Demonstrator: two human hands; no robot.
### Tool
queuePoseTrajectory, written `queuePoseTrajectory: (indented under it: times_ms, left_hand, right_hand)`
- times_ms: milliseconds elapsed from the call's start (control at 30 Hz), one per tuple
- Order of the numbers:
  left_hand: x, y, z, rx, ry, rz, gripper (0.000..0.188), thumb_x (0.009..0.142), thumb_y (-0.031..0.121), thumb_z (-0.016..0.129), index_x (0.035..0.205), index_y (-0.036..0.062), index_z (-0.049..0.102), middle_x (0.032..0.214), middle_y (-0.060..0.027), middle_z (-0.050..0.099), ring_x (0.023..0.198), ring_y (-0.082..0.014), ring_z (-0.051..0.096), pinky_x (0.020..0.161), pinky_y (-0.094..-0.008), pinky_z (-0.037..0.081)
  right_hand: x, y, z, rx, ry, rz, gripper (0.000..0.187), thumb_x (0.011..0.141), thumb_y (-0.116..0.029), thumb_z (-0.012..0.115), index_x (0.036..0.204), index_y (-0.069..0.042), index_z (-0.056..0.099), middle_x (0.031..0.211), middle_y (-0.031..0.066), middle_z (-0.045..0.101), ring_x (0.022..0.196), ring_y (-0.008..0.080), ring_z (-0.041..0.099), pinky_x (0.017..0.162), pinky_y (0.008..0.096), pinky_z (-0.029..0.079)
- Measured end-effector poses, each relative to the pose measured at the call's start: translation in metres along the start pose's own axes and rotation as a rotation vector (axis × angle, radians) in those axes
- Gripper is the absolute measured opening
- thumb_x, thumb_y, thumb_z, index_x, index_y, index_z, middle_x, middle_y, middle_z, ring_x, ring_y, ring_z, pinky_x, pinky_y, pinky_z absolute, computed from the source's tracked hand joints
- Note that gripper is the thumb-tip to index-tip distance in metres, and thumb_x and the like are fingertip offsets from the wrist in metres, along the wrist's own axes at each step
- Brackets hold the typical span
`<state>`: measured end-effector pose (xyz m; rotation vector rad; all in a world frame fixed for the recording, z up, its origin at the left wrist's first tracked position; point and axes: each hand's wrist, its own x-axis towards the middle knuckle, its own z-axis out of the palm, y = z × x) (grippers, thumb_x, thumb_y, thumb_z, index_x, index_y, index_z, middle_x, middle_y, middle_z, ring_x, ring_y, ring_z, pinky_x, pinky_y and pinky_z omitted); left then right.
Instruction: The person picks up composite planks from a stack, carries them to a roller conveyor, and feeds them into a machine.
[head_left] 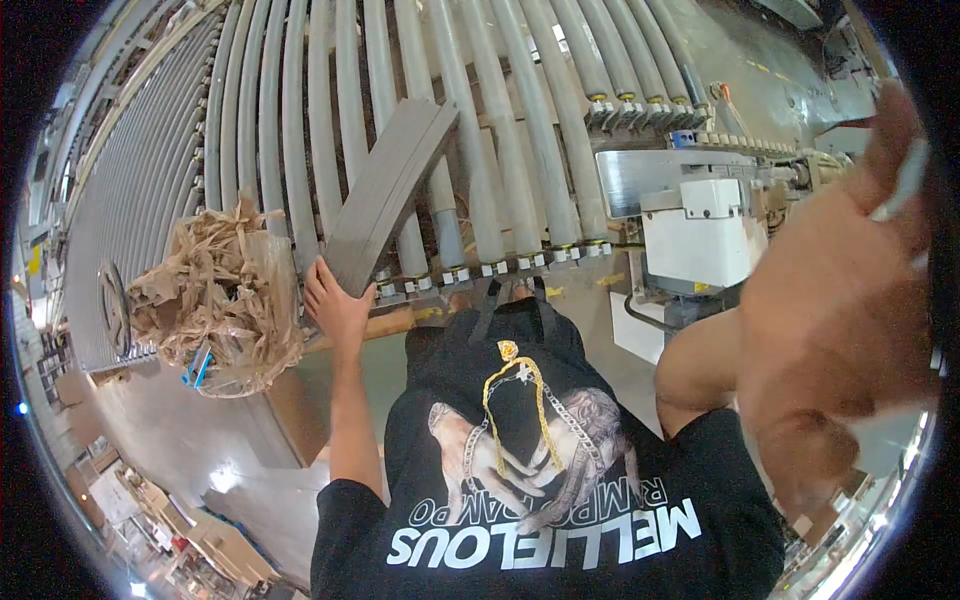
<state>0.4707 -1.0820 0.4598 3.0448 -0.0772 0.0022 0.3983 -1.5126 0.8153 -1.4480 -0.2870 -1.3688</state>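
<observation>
A long, flat grey-brown strip bundle, with lines running along its length, lies aslant across the rollers. I cannot make out its material. My left hand grips its near end, the thumb at the right corner and the fingers at the left. Large and blurred at the right, my right hand is raised close to the camera. Its visible fingers are apart and nothing shows in them; some fingertips run out of the picture. Beside my left hand sits a clear plastic bag of crumpled brown paper or film.
The roller conveyor stretches away in front of me. A white machine housing with a metal plate stands at its right. Below the bag is a brown cardboard box. More boxes stand at the lower left.
</observation>
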Motion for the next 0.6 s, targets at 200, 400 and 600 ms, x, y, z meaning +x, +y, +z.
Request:
queuePoseTrajectory:
  times_ms: [200, 400, 600]
  left_hand:
    - [0.007, -0.011, -0.010, -0.014, -0.112, -0.076, 0.122, 0.069, 0.040, 0.098, 0.165, 0.0068, 0.029, 0.158, -0.0175, 0.042, 0.146, -0.0405, 0.040, 0.123, -0.0565, 0.032]
    - [0.006, -0.016, -0.015, -0.054, -0.223, -0.050, 0.125, 0.073, 0.050, 0.095, 0.167, 0.0072, 0.025, 0.165, -0.0203, 0.034, 0.151, -0.0438, 0.034, 0.124, -0.0573, 0.034]
    - [-0.032, -0.038, -0.008, -0.297, -0.082, -0.179, 0.126, 0.075, 0.051, 0.093, 0.170, 0.0107, 0.020, 0.175, -0.0156, 0.023, 0.160, -0.0447, 0.020, 0.130, -0.0588, 0.020]
  right_hand:
    - [-0.116, 0.101, 0.030, -0.348, -0.654, 0.152, 0.079, 0.087, -0.023, 0.081, 0.155, -0.005, 0.046, 0.155, 0.0156, 0.051, 0.145, 0.0365, 0.046, 0.122, 0.0457, 0.037]
    - [-0.240, 0.215, 0.041, -0.252, -0.776, 0.680, 0.075, 0.095, -0.039, 0.078, 0.155, -0.007, 0.048, 0.159, 0.0175, 0.049, 0.151, 0.0352, 0.041, 0.128, 0.0452, 0.030]
    - [-0.247, 0.346, 0.050, 0.003, -0.573, 1.211, 0.085, 0.101, -0.057, 0.068, 0.166, -0.011, 0.038, 0.171, 0.0163, 0.037, 0.159, 0.0325, 0.034, 0.130, 0.0432, 0.027]
